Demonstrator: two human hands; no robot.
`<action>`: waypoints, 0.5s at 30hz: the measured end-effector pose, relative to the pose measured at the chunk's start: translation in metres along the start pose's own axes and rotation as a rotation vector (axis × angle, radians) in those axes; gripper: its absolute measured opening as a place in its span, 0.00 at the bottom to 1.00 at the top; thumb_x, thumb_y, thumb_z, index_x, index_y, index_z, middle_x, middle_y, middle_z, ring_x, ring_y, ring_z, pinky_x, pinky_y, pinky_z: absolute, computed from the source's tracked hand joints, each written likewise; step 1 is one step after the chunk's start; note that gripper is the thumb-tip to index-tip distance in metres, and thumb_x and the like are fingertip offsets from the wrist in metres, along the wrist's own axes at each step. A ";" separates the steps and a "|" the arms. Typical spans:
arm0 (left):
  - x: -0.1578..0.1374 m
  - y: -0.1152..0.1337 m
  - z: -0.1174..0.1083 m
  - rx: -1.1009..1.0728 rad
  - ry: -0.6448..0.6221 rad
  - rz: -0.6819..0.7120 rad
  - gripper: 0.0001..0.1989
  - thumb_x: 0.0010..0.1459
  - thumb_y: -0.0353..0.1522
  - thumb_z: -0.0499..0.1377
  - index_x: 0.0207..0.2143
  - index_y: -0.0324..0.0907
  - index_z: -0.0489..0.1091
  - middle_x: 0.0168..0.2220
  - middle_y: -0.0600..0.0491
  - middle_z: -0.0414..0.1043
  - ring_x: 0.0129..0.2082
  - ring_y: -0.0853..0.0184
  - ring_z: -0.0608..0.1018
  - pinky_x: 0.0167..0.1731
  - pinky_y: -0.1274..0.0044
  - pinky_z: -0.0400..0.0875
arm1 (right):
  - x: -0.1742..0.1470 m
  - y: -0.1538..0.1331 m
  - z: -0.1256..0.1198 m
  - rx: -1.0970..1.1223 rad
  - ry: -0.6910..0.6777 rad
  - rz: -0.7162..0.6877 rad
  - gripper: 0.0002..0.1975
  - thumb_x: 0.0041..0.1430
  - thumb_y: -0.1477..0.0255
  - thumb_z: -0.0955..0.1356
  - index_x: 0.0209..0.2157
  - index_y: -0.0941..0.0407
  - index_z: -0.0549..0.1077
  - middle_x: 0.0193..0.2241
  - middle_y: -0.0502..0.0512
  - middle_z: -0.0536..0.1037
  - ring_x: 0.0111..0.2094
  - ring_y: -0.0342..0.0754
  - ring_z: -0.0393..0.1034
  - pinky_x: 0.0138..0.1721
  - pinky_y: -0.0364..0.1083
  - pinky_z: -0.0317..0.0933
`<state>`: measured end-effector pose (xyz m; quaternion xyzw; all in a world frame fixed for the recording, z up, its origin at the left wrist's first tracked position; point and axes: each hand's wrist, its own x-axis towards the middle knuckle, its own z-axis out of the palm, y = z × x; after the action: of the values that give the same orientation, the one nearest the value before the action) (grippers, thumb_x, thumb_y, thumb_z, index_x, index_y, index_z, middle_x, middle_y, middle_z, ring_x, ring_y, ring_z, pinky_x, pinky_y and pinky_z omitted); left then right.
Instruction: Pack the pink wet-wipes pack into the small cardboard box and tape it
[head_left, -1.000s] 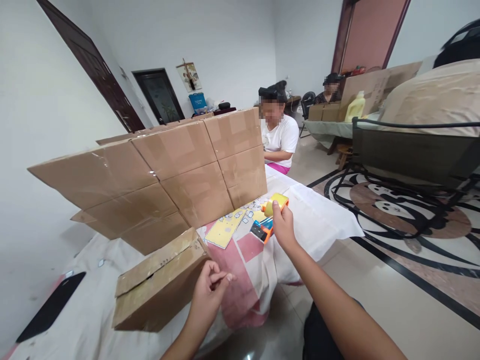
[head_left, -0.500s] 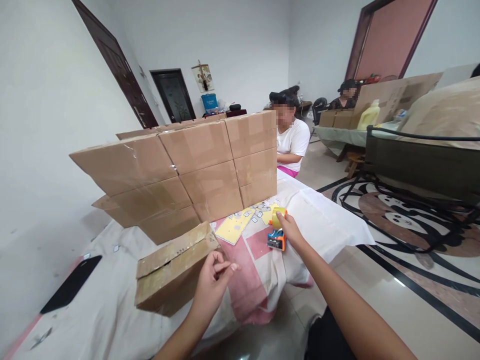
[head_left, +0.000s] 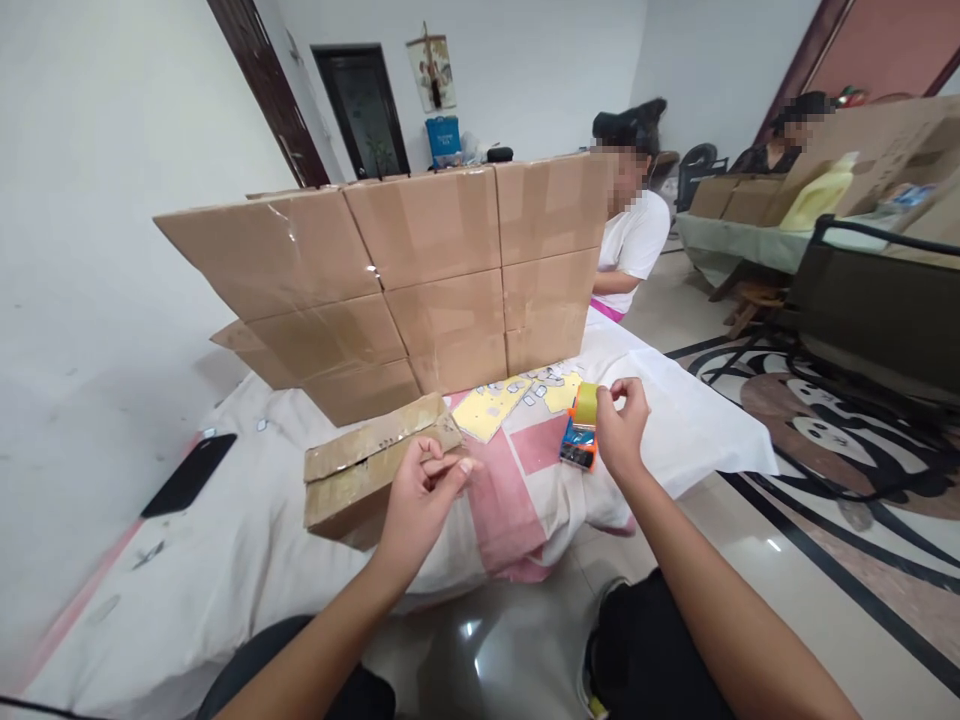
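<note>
In the head view, the right hand [head_left: 622,428] is loosely curled beside a tape dispenser [head_left: 580,432] that stands on the cloth-covered counter [head_left: 225,560]. The thumb and forefinger are pinched together near the yellow-green roll at the dispenser's top; whether they grip a tape end is too small to tell. The palm side of the hand touches or nearly touches the dispenser's orange and blue body.

The left hand [head_left: 424,495] is half closed, its fingers [head_left: 439,465] bent inward with the tips drawn toward the thumb. It rests against the near right corner of a small cardboard box [head_left: 367,465] lying flat on the counter; it does not visibly clasp anything.

Between the two hands lies a pink patch of the cloth. Beyond the hands, yellow sheets [head_left: 491,408] with small pieces on them lie on the counter, and behind these stands a wall of stacked cardboard boxes [head_left: 420,280]. Far to the left of the left hand a black phone [head_left: 189,474] lies on the cloth. Past the boxes, beyond the right hand, a person in a white shirt [head_left: 634,250] sits.
</note>
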<state>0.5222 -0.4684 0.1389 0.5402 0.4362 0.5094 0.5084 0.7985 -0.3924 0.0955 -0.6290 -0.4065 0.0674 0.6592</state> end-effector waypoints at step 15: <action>-0.008 0.008 -0.012 0.378 0.281 0.178 0.16 0.61 0.39 0.63 0.35 0.48 0.55 0.36 0.53 0.83 0.29 0.66 0.79 0.28 0.75 0.65 | -0.087 -0.089 0.049 0.520 -0.498 -0.592 0.04 0.61 0.73 0.66 0.38 0.53 0.71 0.29 0.52 0.70 0.32 0.49 0.65 0.35 0.51 0.61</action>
<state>0.5093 -0.4759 0.1450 0.5856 0.5409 0.5318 0.2859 0.6727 -0.4242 0.1287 -0.2647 -0.6840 0.1252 0.6681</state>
